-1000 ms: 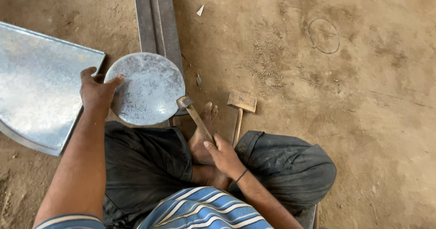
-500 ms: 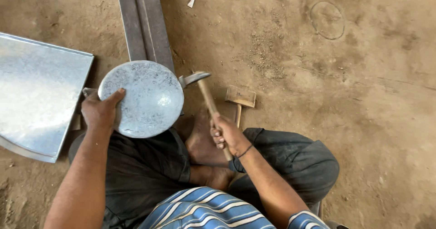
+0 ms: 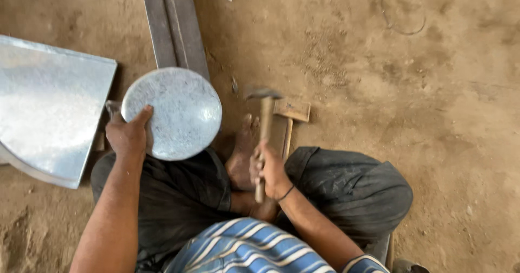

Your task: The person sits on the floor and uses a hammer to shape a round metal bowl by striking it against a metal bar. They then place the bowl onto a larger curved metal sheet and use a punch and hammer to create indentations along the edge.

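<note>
Soft daylight, hammer head motion-blurred (image 3: 264, 93)

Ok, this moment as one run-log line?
left hand: grips round metal disc at its rim | right hand: holds hammer, head raised beside disc | nearby: wooden mallet, metal sheet, dirt floor

I am seeing the right hand (image 3: 269, 170) swinging the hammer (image 3: 264, 122): its head, first touching the round metal disc (image 3: 176, 112), is now standing clear to the disc's right, the handle nearly upright. The left hand (image 3: 128, 135) is sliding from the disc's upper-left rim down to its lower-left edge.
</note>
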The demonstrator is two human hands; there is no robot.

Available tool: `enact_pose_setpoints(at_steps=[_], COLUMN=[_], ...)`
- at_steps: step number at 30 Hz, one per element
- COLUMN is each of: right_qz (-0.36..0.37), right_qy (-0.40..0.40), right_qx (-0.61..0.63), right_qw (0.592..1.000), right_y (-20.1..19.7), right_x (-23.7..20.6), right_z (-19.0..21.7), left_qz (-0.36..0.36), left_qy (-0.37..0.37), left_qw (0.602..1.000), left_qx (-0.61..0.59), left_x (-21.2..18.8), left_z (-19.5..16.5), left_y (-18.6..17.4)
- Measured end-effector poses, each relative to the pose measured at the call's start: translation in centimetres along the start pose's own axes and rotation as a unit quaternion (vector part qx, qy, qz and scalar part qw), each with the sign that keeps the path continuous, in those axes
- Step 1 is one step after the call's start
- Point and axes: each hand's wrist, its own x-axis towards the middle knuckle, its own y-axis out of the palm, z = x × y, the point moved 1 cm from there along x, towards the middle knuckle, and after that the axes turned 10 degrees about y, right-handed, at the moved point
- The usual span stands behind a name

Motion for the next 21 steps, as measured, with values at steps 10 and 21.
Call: enact_pose_setpoints(at_steps=[10,21], right_qz=[-0.013,0.004], right_qy=[0.031,0.072], right_qx=[-0.038,-0.036], right_qw=[0.999,0.997], right_y=[0.7,1.8], right_x=[-0.8,-1.2], right_z=[-0.5,-2.4], left_qz=[-0.020,-0.043], left_qy=[0.035,0.016], left_qw=[0.999,0.997], left_qx=[0.016,-0.069], left_x=[-0.6,-1.1], left_z=[0.0,-0.3], left_y=[0.1,0.4])
